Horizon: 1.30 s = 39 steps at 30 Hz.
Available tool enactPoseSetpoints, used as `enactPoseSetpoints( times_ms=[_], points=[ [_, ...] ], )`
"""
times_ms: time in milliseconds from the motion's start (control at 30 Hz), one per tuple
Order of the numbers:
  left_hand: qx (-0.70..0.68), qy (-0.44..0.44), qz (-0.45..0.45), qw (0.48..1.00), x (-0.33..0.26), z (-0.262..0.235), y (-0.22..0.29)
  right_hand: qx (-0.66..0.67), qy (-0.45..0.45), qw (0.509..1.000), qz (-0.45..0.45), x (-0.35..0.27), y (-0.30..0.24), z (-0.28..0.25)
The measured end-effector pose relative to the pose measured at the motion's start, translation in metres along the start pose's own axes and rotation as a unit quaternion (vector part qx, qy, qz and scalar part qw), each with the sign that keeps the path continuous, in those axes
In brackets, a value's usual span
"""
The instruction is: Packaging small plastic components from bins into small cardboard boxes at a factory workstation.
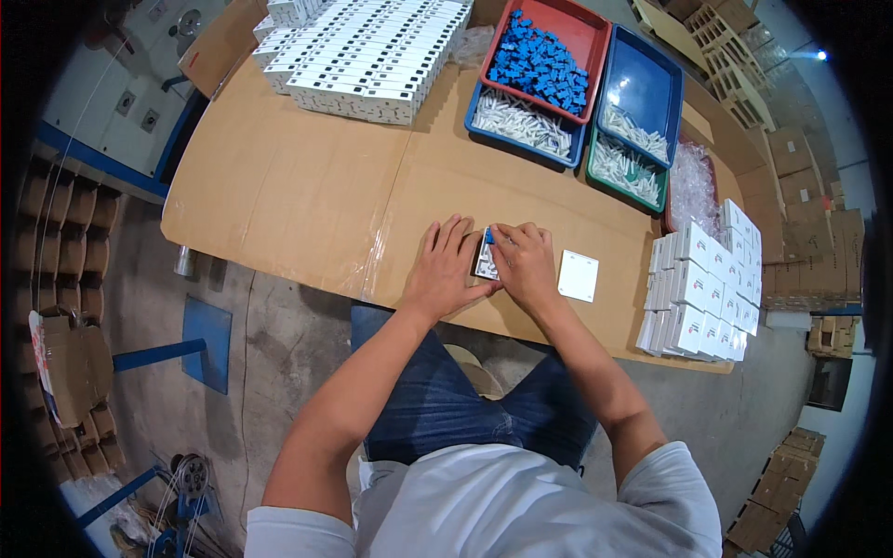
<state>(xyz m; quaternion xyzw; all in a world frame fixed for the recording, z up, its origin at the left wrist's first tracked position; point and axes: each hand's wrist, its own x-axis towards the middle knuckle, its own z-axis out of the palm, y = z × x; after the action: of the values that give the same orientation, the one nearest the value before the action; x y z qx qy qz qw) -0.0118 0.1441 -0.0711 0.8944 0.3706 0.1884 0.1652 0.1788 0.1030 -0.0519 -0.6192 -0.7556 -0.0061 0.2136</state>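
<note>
A small open box (486, 263) with a white and black inside sits near the table's front edge, between my two hands. My left hand (444, 272) braces its left side, fingers along the edge and thumb at the lower end. At the box's far end, a small blue plastic piece (489, 237) shows under the fingertips of my right hand (526, 265), which are closed on it and press it down. Part of the box is hidden by the right fingers. Just right of that hand lies a flat white square lid or card (578, 276).
Rows of white boxes (363, 65) fill the table's back left. A red tray (595, 56) of blue pieces rests on a blue tray (473, 119); blue and green trays (642, 65) beside them hold white sticks. Clear plastic bags (693, 186) and stacked white boxes (702, 288) stand at right.
</note>
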Motion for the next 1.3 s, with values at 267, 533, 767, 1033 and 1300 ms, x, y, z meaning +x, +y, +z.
enactPoseSetpoints(
  times_ms=[267,533,767,1033,1300],
  points=[
    [-0.033,0.005,-0.013,0.999,0.002,-0.001,0.000,0.096,0.021,0.995,0.028,-0.001,-0.002,0.001],
    [-0.047,0.010,-0.013,0.999,0.002,-0.003,0.001,0.091,0.007,0.996,0.011,-0.003,0.002,0.001],
    [-0.042,0.007,-0.014,0.999,0.001,-0.004,0.002,0.079,-0.002,0.997,0.020,-0.011,-0.001,0.006],
    [-0.039,0.024,0.005,0.999,0.000,-0.002,0.005,0.051,-0.043,0.996,0.066,-0.017,0.003,-0.013],
    [-0.030,0.040,0.004,0.999,0.002,-0.001,0.005,-0.006,-0.013,0.870,0.493,-0.101,0.044,-0.060]
  ],
)
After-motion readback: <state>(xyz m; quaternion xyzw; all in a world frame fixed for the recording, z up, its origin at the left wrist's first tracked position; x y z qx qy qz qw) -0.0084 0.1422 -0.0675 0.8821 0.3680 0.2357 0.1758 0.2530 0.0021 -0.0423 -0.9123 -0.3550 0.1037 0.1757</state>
